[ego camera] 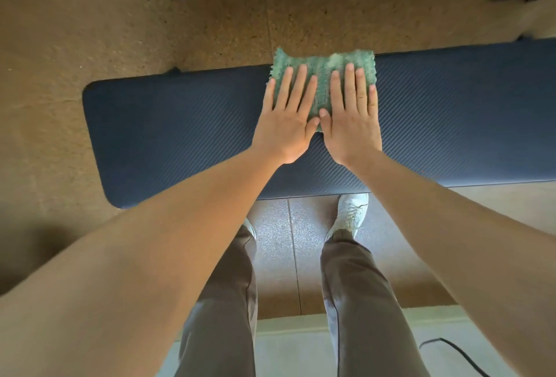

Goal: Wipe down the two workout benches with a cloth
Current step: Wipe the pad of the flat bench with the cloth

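cloth: 1 fuzzy green terry cloth at far edge of dark blue ribbed padded bench | hands: left hand + right hand flat, fingers straight, pressing it | handling: likely soft, light, bunches; press with palms | count: 1 bench visible, 2 hands

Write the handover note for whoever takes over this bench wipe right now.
Left hand: flat, fingers straight, pressing on the green cloth.
Right hand: the same, right beside it, thumbs nearly touching.
Cloth: on the dark bench pad, at its far edge and slightly over it.
Done: cannot tell how much of this pad is wiped; no streaks show.
Left: finish this pad, then the second bench, which is out of view.
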